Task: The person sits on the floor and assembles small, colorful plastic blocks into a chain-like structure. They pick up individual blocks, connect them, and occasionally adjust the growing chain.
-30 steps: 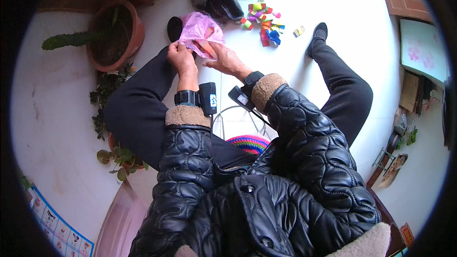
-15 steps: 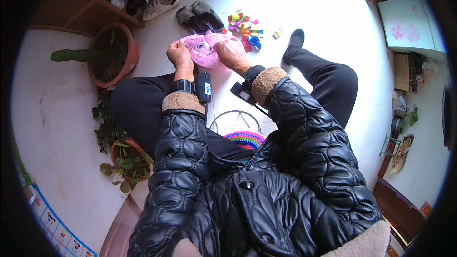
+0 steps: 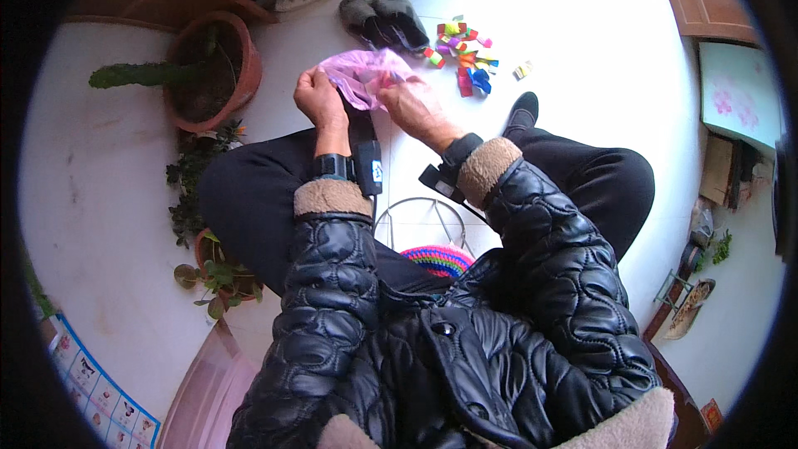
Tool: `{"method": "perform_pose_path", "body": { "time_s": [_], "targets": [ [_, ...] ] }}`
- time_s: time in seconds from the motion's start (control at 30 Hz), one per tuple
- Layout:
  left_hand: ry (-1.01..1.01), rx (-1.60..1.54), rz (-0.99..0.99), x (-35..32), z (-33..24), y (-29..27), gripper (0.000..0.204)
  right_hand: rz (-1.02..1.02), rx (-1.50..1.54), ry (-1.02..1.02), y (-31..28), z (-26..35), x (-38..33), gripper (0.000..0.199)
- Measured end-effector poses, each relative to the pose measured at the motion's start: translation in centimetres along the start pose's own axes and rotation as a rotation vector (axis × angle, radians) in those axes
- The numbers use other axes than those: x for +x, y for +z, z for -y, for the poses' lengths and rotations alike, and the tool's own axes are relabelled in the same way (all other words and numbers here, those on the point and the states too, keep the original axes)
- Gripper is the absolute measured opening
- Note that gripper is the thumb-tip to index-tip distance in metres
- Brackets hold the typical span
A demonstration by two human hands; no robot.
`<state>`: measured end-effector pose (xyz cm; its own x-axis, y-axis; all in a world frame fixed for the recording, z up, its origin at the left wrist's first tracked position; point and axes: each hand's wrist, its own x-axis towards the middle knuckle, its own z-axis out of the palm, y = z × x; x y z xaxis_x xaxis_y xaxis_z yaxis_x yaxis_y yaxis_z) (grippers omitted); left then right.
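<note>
1. Hands, head view. Left hand [image 3: 318, 98]: clenched on the near-left edge of a thin pink plastic bag [image 3: 366, 75], knuckles up. Right hand [image 3: 416, 106]: fingers pinched into the bag's right side, thumb hidden, so the exact pinch cannot be told. Both hands are raised in front of the knees, close together, with the bag stretched between them.

2. Pink plastic bag: crumpled, translucent, held in the air between both hands; whether anything lies inside cannot be told.

3. Wrist bands: black strapped devices, one on the left wrist [image 3: 332, 166], one on the right wrist [image 3: 453, 158].

4. Coloured small pieces [image 3: 461, 54]: scattered heap on the white floor just beyond the right hand, apart from the bag.

5. Dark slippers [image 3: 384, 17]: one pair beyond the hands, beside the heap.

6. Clay pot with cactus [image 3: 208, 66]: to the left of the left hand, well apart.

7. Wire frame [image 3: 420, 220] and striped knitted piece [image 3: 438, 258]: below the hands, between the legs.

8. Step in hand, as judged: working the bag's mouth open by pulling its edges apart.

9. Next move, as judged: calls for a steady left grip while the right fingers part the clinging film; thin plastic may tear if tugged.
</note>
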<state>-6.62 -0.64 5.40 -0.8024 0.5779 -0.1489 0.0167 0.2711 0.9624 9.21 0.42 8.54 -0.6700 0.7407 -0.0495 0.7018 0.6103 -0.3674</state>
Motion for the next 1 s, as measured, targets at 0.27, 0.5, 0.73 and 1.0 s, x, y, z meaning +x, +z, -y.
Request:
{"method": "perform_pose_path", "body": {
  "time_s": [0.27,0.5,0.73,1.0],
  "targets": [
    [0.038,-0.191,-0.003,0.4,-0.2,1.1,0.013,-0.201,0.166,-0.086,1.1,0.1,0.3,0.009],
    [0.044,-0.096,-0.062,0.4,0.0,1.2,0.013,0.037,0.001,-0.106,2.5,0.0,0.2,0.009],
    [0.108,0.026,-0.068,-0.6,-0.4,1.5,0.019,-0.042,0.275,-0.225,3.3,-0.8,-0.3,0.018],
    [0.172,0.056,0.07,-3.7,-5.8,2.8,0.021,-0.522,0.698,0.446,5.2,-9.5,1.2,0.018]
  ]
}}
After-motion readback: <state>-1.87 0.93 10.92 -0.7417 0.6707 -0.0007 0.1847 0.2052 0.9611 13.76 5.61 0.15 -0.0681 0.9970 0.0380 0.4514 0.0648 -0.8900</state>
